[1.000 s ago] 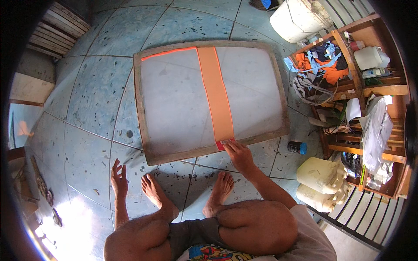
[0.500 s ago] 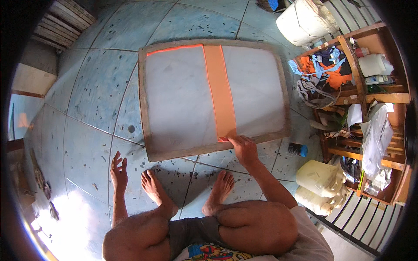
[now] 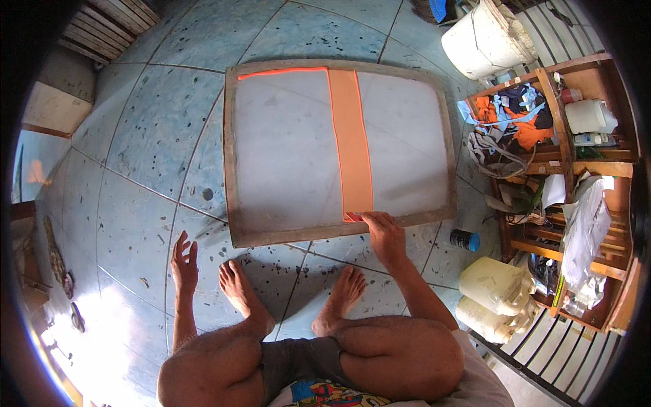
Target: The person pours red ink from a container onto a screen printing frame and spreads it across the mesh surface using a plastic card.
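Orange tape strip runs lengthwise away from the person across the wooden framed screen on the floor; the right hand pinches its near end. The left hand, spread open, rests on tiles well apart.

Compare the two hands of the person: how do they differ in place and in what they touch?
The right hand reaches forward to the near edge of the wooden frame, fingertips at the end of the orange strip. The left hand lies flat on the tiled floor, fingers spread, apart from the frame. Both are bare.
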